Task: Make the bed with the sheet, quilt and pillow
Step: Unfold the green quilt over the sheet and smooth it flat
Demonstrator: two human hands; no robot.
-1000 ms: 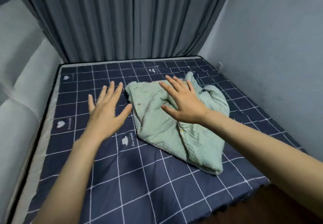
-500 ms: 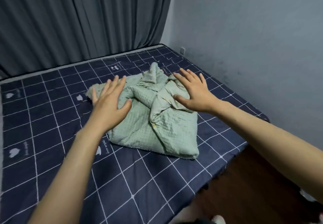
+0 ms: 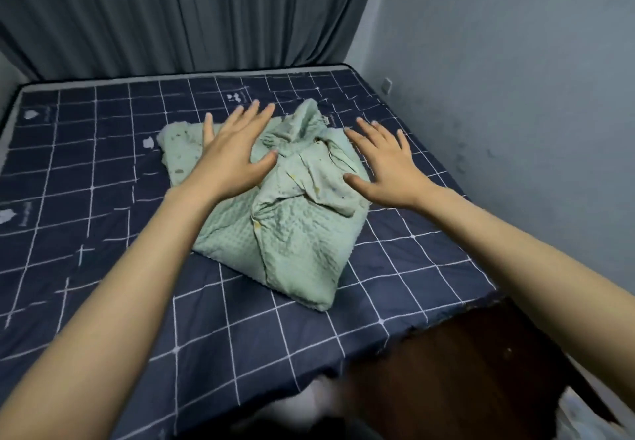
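Navy grid sheet (image 3: pixel 103 219) covered the bed. My left hand (image 3: pixel 231 161), fingers straight, was over the bundled green quilt (image 3: pixel 292 233) at frame centre; contact unclear. My right hand (image 3: pixel 388 171) was splayed, gripping nothing, by its right edge.

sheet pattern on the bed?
Navy sheet with a white grid and small white motifs; the head view shows it.
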